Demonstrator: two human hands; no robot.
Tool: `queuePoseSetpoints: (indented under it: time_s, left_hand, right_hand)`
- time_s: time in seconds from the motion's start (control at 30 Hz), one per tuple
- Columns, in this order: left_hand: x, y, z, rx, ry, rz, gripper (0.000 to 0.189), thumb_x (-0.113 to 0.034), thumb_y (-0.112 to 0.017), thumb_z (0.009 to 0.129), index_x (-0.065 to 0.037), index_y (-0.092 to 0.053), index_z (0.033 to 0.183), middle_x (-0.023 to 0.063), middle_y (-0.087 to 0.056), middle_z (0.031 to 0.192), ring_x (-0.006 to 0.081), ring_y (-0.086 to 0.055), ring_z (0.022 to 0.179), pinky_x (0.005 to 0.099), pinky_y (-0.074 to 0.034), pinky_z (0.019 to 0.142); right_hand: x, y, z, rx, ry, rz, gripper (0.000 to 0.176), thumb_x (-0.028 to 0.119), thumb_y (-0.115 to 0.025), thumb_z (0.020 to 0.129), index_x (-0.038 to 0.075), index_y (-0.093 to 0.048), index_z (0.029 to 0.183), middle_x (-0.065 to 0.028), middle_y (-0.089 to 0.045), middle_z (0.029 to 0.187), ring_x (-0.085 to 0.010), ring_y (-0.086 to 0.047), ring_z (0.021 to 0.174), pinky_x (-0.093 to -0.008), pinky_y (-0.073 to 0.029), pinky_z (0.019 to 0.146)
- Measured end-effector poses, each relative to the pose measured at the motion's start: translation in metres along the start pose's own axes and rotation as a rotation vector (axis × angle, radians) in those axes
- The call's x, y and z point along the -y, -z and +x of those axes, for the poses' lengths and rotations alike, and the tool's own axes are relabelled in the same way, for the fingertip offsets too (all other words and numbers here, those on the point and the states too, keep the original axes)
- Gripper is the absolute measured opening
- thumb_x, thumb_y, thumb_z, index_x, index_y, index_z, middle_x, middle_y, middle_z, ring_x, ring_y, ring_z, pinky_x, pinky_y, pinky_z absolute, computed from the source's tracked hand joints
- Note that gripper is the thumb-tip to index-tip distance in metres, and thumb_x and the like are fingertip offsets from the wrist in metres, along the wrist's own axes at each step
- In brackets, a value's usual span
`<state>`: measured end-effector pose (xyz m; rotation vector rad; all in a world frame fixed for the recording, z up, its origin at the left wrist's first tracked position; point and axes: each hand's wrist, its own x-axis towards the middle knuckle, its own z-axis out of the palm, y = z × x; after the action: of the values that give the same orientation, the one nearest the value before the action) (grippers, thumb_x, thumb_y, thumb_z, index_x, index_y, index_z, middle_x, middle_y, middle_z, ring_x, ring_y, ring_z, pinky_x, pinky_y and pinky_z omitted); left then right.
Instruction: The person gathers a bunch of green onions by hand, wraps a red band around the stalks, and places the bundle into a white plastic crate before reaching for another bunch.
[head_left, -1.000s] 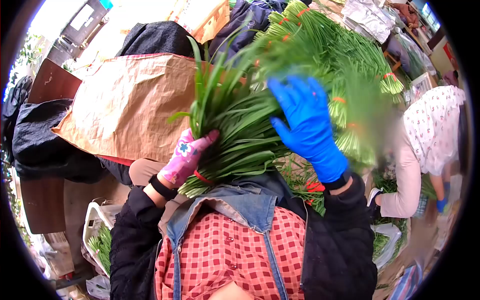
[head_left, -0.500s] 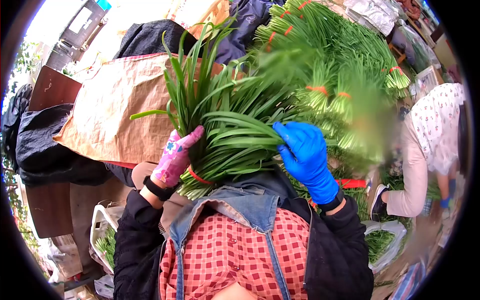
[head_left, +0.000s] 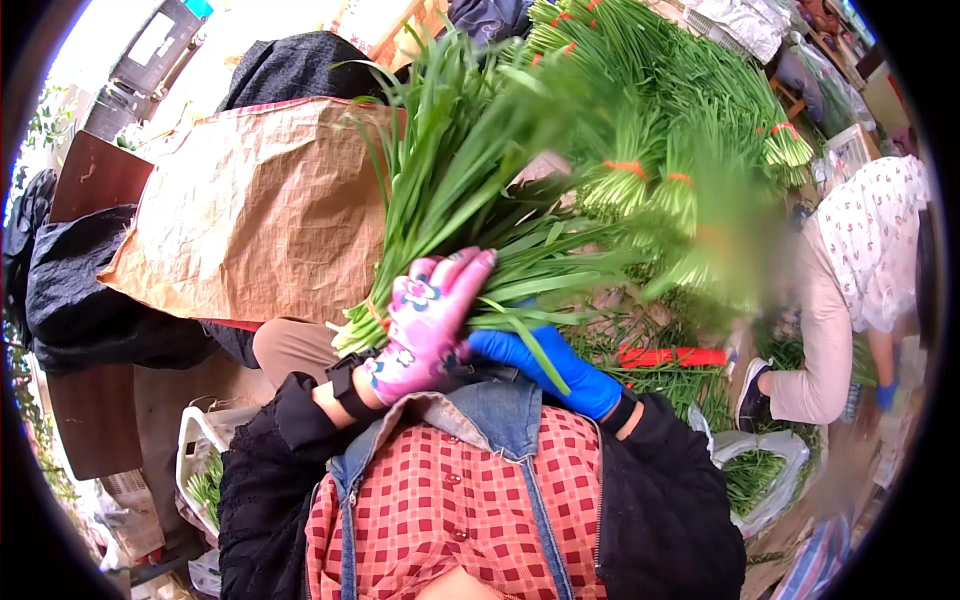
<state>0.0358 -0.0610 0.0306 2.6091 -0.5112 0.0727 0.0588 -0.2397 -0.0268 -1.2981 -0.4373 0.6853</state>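
Note:
A bunch of garlic chives (head_left: 425,195), long flat green leaves with pale stem ends at the lower left, lies across my lap and fans out up and right. A red-orange band (head_left: 376,312) circles it near the stems. My left hand (head_left: 430,320), in a pink flowered glove, is closed over the bunch just right of the band. Low beside it is my right hand (head_left: 555,372) in a blue glove, against the underside of the leaves. One leaf hangs over that glove, and its fingers are mostly hidden by leaves and my left hand.
Several banded bunches of chives (head_left: 690,110) are piled at the upper right. A brown woven sack (head_left: 260,210) lies to the left. A white crate (head_left: 200,450) and a plastic bag (head_left: 785,470) hold greens. Another person (head_left: 840,290) crouches at the right. A red strip (head_left: 670,357) lies nearby.
My left hand has moved right, over the front of the bunch. My right hand has come down and left, beneath the leaves. The bunch's leaves have swung and now point up and right.

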Motion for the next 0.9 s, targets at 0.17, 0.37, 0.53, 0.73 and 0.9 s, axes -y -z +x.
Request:
queuePoseSetpoints:
  time_s: [0.17, 0.37, 0.53, 0.73, 0.9]
  left_hand:
    - [-0.009, -0.005, -0.008, 0.174, -0.131, -0.093, 0.066, -0.027, -0.075, 0.079, -0.005, -0.052, 0.135, 0.0195, -0.046, 0.142, 0.0401, -0.046, 0.126, 0.0501, -0.040, 0.101]
    - [0.019, 0.052, -0.016, -0.141, 0.184, -0.171, 0.048, -0.023, -0.079, 0.082, -0.001, -0.061, 0.121, 0.0158, -0.064, 0.119, 0.0293, -0.064, 0.107, 0.0389, -0.051, 0.090]
    - [0.088, 0.032, 0.001, 0.069, 0.566, -0.674, 0.081, -0.034, -0.081, 0.080, 0.002, -0.042, 0.141, 0.0183, -0.054, 0.131, 0.0268, -0.053, 0.123, 0.0380, -0.043, 0.104]
    - [0.068, 0.029, 0.038, 0.163, 0.552, -1.027, 0.063, -0.018, -0.081, 0.082, -0.002, -0.050, 0.134, 0.0040, -0.065, 0.116, 0.0136, -0.060, 0.106, 0.0290, -0.047, 0.095]
    - [0.058, 0.048, 0.028, 0.294, 0.599, -1.051, 0.053, -0.016, -0.074, 0.082, -0.002, -0.057, 0.130, 0.0035, -0.064, 0.119, 0.0136, -0.056, 0.110, 0.0298, -0.043, 0.098]
  right_hand:
    - [-0.038, 0.024, 0.008, -0.235, -0.363, 0.885, 0.038, 0.024, -0.065, 0.095, 0.002, -0.059, 0.126, -0.0092, -0.067, 0.114, -0.0194, -0.062, 0.106, -0.0343, -0.049, 0.096]
    - [-0.050, 0.038, 0.012, -0.348, -0.133, 0.908, 0.043, 0.012, -0.061, 0.096, 0.001, -0.050, 0.136, -0.0136, -0.055, 0.136, -0.0271, -0.052, 0.125, -0.0410, -0.038, 0.112]
    - [-0.051, 0.040, 0.019, -0.303, -0.034, 0.940, 0.045, 0.018, -0.064, 0.095, 0.003, -0.051, 0.136, -0.0104, -0.055, 0.137, -0.0251, -0.051, 0.126, -0.0389, -0.036, 0.113]
    - [-0.025, 0.029, 0.058, -0.334, -0.026, 0.964, 0.043, 0.020, -0.067, 0.093, 0.006, -0.055, 0.132, -0.0069, -0.062, 0.130, -0.0213, -0.058, 0.118, -0.0373, -0.042, 0.108]
    - [-0.020, 0.013, 0.068, -0.401, -0.057, 0.754, 0.032, 0.015, -0.071, 0.088, 0.002, -0.066, 0.117, -0.0056, -0.069, 0.113, -0.0165, -0.064, 0.103, -0.0329, -0.049, 0.096]
